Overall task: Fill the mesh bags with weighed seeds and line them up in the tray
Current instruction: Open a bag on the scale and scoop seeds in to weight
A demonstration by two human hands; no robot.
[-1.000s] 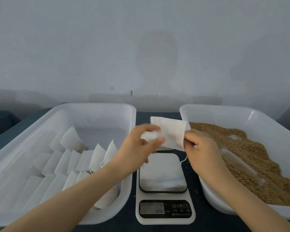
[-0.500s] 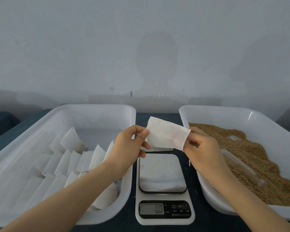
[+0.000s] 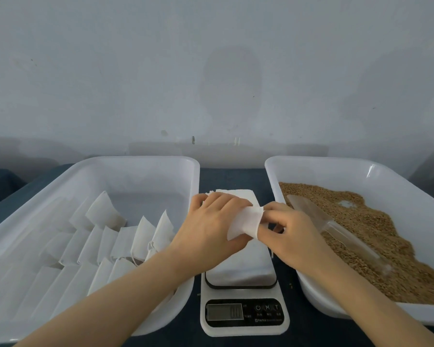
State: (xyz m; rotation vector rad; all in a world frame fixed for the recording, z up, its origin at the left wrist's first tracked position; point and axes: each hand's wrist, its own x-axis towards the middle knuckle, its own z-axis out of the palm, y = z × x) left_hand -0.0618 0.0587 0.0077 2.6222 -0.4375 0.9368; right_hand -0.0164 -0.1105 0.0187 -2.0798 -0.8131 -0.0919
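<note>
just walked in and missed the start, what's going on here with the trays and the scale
A person holds a small white mesh bag in both hands above the white digital kitchen scale: the left hand grips one side, the right hand pinches the other edge. The bag looks flat and empty. The white plastic tray on the left holds rows of leaning white bags; the white plastic tray on the right holds brown seeds, with a clear plastic scoop lying in them.
</note>
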